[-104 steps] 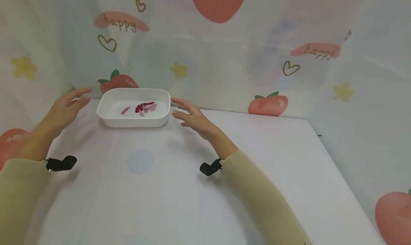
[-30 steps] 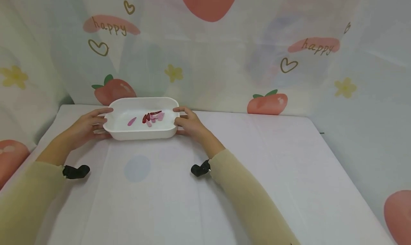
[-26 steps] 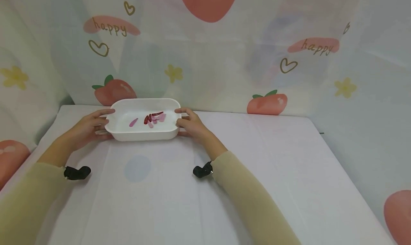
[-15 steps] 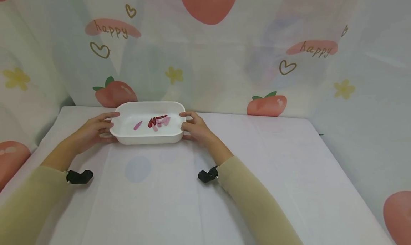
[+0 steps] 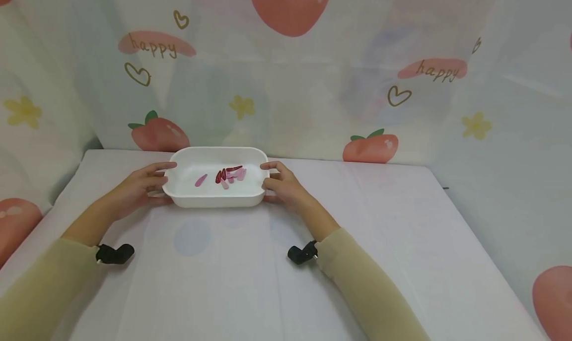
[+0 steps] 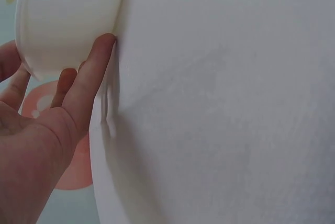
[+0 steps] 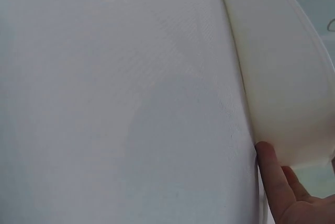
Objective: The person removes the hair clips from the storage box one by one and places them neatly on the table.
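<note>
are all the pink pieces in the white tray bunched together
No, one pink piece lies apart, left of the other pieces in the white tray.

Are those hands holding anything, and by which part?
The white dish: the left hand grips one short end, the right hand the other.

A white oblong tray (image 5: 217,202) sits upright on the table (image 5: 223,291), small pink and dark-red pieces (image 5: 230,174) inside.

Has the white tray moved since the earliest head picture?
Yes: the white tray has shifted right and nearer the camera, judged against the pale blue circle on the table in the head view.
</note>
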